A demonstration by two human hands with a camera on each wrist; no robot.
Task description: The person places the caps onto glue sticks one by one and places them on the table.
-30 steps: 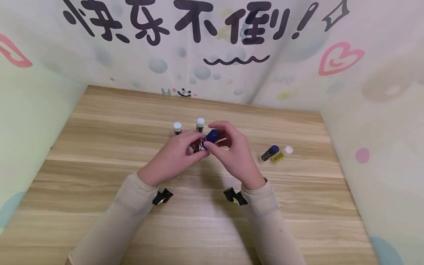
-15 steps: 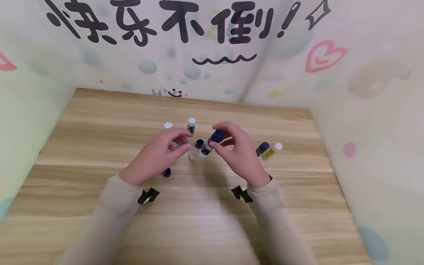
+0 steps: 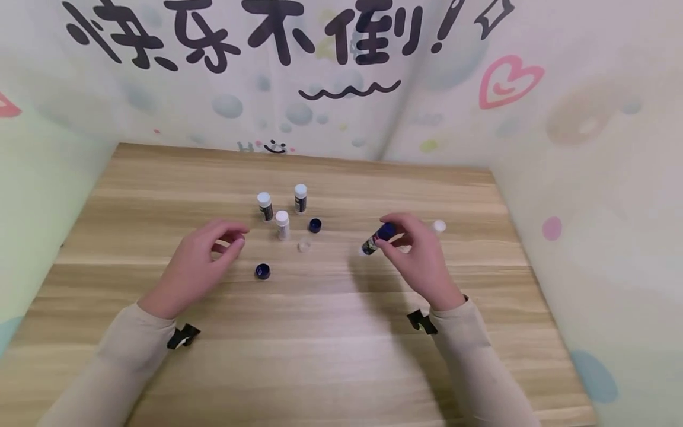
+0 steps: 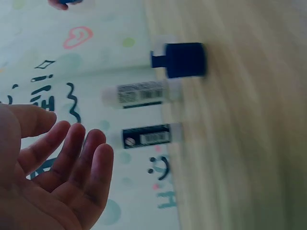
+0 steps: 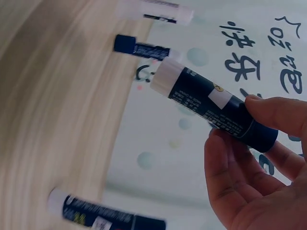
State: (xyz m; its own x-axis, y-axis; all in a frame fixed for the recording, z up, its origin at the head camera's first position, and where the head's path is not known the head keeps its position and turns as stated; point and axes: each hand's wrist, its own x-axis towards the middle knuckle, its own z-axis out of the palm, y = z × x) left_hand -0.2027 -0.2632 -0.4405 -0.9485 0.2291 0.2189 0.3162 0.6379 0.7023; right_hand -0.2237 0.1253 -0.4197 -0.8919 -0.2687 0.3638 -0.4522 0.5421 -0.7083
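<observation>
My right hand (image 3: 421,258) pinches a glue stick (image 3: 372,242) between thumb and fingers by its dark blue cap, tilted above the table. In the right wrist view this glue stick (image 5: 211,103) shows a dark label and a white base. My left hand (image 3: 200,261) hovers, fingers loosely curved and holding nothing, left of three upright white-topped glue sticks, the nearest one (image 3: 283,225) in front of the left one (image 3: 265,207) and the back one (image 3: 300,198). Loose near them lie a dark blue cap (image 3: 315,225), another blue cap (image 3: 262,271) and a small clear piece (image 3: 304,246).
Beyond my right hand a white-topped stick (image 3: 439,226) is mostly hidden. A blue-capped glue stick (image 5: 96,213) stands low in the right wrist view. The wooden table (image 3: 299,356) meets a printed backdrop (image 3: 181,112) at its far edge.
Both hands were together on the glue stick. The left has let go and drawn away left; the right has carried the stick to the right, uncovering the sticks and caps in the middle.
</observation>
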